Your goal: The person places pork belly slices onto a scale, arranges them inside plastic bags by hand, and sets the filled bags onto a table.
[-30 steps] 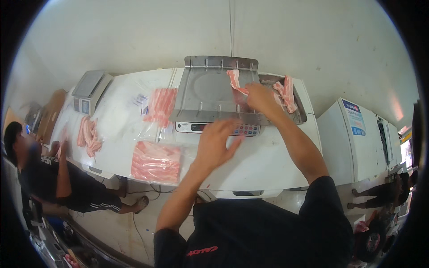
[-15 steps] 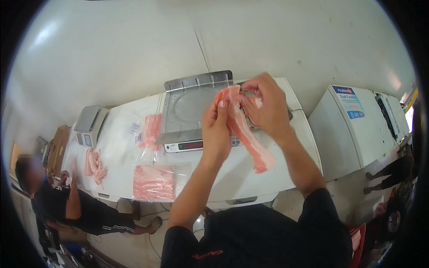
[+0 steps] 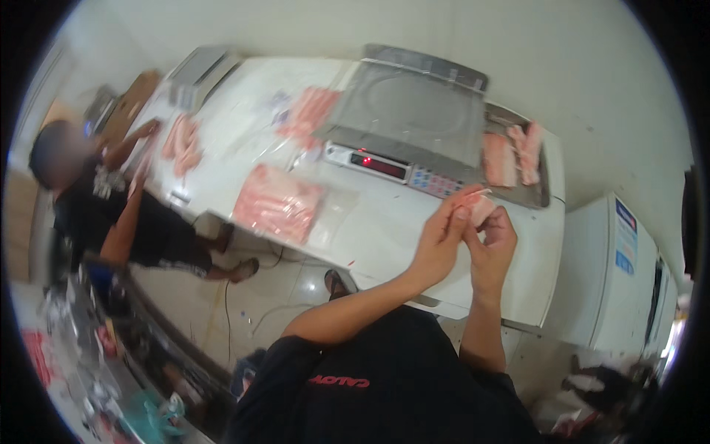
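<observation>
Pinched between my two hands is a strip of pork belly (image 3: 482,210), of which only a short, folded-looking part shows above the fingers. My left hand (image 3: 442,240) closes on its left side, thumb pressed against it. My right hand (image 3: 494,248) grips the other side with curled fingers. Both hands are over the front right of the white table, just in front of the scale (image 3: 370,163). The scale's lit display and keypad face me, and its broad metal pan (image 3: 414,111) holds no meat. Beside it, a metal tray (image 3: 546,194) bears pork pieces (image 3: 501,159).
A clear bag of pork strips (image 3: 277,203) lies near the front edge, with another bag (image 3: 312,115) behind. Farther left are loose pork strips (image 3: 183,146) and a second scale (image 3: 201,78). A co-worker (image 3: 92,196) stands at the left end. A white appliance (image 3: 592,274) stands right.
The pork strip hung long from my hands in front of the scale pan; now it is gathered at my fingertips. My hands are lower and nearer me. The view has swung, uncovering the tray.
</observation>
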### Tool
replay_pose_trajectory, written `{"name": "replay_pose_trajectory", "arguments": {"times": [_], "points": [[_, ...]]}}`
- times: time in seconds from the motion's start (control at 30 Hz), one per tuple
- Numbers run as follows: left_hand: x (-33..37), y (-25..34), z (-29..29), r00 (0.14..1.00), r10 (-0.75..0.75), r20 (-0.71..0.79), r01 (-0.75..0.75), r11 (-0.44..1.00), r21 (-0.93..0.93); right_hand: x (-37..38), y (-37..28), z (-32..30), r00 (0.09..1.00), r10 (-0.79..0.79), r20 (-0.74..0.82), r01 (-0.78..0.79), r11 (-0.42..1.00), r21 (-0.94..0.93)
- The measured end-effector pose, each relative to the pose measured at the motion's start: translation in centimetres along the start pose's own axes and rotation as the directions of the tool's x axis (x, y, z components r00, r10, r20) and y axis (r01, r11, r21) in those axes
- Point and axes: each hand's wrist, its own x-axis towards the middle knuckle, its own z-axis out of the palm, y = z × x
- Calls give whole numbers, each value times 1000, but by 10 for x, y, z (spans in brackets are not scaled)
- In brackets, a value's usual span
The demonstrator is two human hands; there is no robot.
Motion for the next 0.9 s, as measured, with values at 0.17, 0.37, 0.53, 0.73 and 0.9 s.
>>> {"name": "replay_pose_trajectory", "arguments": {"times": [0.17, 0.37, 0.53, 0.73, 0.9], "points": [[-13, -9, -23, 946, -279, -164, 229, 935, -271, -10, -11, 12, 989, 139, 49, -147, 959, 243], [5, 20, -59, 942, -279, -186, 179, 887, -425, -2, -30, 11, 996, 42, -82, -24, 977, 213], [14, 36, -50, 964, -213, -158, 192, 972, -139, 25, -17, 40, 985, -97, -139, 110, 990, 92], [35, 70, -48, 975, -151, -163, 121, 976, -183, 23, -55, 24, 893, -226, -390, 319, 928, 191], [37, 82, -31, 981, -168, -97, 146, 969, -197, 40, -53, 34, 891, -264, -370, 358, 909, 214]]}}
